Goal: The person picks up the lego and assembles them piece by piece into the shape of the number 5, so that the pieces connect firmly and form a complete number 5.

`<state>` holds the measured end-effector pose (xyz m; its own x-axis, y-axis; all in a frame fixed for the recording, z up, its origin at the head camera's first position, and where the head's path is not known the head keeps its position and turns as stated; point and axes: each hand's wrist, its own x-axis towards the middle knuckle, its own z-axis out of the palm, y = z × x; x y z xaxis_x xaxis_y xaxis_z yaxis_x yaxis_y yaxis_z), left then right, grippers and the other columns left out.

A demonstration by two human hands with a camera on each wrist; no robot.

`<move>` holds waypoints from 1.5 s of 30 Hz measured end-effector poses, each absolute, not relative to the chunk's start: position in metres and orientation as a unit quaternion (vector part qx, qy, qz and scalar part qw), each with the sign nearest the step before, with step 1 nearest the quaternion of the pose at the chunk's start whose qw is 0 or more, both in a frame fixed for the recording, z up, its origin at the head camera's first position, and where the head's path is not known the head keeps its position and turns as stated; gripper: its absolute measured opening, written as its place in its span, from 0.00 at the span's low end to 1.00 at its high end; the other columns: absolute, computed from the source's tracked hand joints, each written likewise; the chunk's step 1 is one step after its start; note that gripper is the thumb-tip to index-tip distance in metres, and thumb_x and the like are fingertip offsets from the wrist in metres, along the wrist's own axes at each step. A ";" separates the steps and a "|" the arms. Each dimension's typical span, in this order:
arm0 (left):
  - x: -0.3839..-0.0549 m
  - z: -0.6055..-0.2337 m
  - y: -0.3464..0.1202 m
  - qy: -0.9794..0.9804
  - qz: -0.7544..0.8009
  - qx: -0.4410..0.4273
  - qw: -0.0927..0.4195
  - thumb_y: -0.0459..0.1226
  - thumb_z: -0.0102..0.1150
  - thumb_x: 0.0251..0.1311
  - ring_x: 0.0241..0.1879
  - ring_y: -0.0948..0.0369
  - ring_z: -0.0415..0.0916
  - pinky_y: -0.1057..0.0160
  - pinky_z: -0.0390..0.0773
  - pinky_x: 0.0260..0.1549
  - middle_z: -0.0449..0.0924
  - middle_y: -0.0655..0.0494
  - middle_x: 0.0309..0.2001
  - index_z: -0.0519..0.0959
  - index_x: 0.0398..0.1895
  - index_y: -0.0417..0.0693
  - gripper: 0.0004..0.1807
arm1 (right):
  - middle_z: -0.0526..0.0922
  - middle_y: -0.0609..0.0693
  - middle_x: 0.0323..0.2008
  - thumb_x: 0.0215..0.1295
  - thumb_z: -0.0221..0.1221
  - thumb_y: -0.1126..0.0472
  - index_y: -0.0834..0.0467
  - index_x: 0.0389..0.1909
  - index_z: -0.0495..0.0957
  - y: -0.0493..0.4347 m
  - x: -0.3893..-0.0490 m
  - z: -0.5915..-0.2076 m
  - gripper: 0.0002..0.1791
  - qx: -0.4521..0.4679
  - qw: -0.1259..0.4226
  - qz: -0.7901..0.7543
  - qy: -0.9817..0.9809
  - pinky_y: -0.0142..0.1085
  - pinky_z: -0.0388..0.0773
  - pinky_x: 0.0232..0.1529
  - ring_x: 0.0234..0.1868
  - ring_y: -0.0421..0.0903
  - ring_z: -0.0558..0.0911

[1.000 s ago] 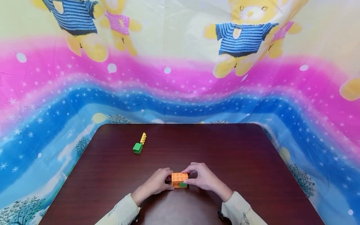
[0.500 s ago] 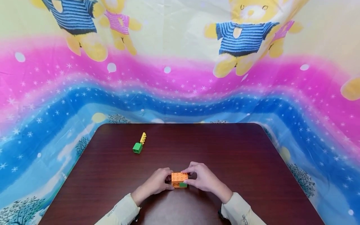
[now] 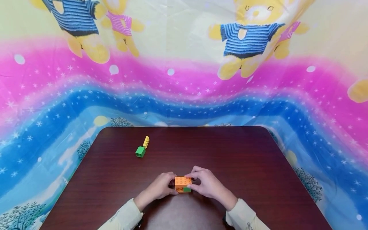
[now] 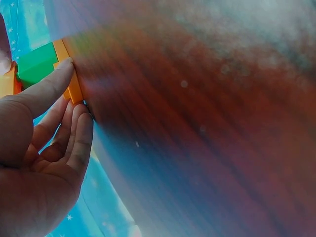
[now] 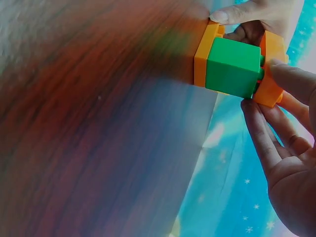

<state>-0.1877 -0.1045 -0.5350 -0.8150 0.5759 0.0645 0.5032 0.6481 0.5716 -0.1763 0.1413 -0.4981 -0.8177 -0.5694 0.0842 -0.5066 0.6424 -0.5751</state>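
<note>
In the head view an orange studded toy brick (image 3: pixel 181 181) lies over a green block (image 3: pixel 187 189), with a lower orange plate (image 5: pixel 200 60) beneath, its studs showing at the left. My left hand (image 3: pixel 159 187) pinches the lower orange plate between thumb and fingers, at the stack's left end. My right hand (image 3: pixel 208 182) holds the upper orange brick from the right, thumb on the near side and fingers behind. In the right wrist view, the green block's studs show in a narrow gap under the upper brick, which sits slightly tilted.
A green block (image 3: pixel 140 152) and a yellow studded strip (image 3: pixel 146 142) lie close together on the dark wood table (image 3: pixel 230 153), toward its back left. Behind the table hangs a cloth backdrop (image 3: pixel 178 80) printed with bears and snowflakes.
Hardly anything differs. Both hands keep their hold on the stack in the same place, and the right hand has shifted very slightly to the left.
</note>
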 end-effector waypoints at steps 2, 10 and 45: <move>-0.188 -0.535 -0.104 0.905 0.295 0.300 0.058 0.37 0.84 0.46 0.30 0.68 0.70 0.71 0.73 0.31 0.74 0.64 0.30 0.82 0.36 0.49 0.17 | 0.77 0.39 0.36 0.62 0.74 0.55 0.46 0.57 0.87 0.141 -0.175 -0.498 0.21 -0.308 0.040 -0.295 0.903 0.27 0.71 0.28 0.28 0.35 0.71; -0.187 -0.534 -0.104 0.905 0.300 0.296 0.059 0.37 0.84 0.46 0.30 0.69 0.69 0.71 0.72 0.31 0.73 0.65 0.30 0.83 0.37 0.49 0.18 | 0.79 0.43 0.36 0.61 0.74 0.55 0.45 0.56 0.87 0.142 -0.176 -0.504 0.20 -0.300 0.037 -0.314 0.900 0.28 0.70 0.29 0.29 0.41 0.74; -0.186 -0.533 -0.105 0.903 0.300 0.298 0.071 0.36 0.82 0.50 0.32 0.70 0.74 0.70 0.76 0.33 0.77 0.63 0.34 0.84 0.43 0.47 0.18 | 0.81 0.38 0.36 0.60 0.75 0.53 0.44 0.54 0.88 0.144 -0.181 -0.514 0.20 -0.278 0.051 -0.353 0.892 0.29 0.77 0.36 0.34 0.37 0.77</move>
<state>-0.1859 -0.1053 -0.5334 -0.8118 0.5818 0.0505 0.4963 0.6416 0.5848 -0.1810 0.1441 -0.5139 -0.8408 -0.5308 0.1058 -0.4592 0.5961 -0.6586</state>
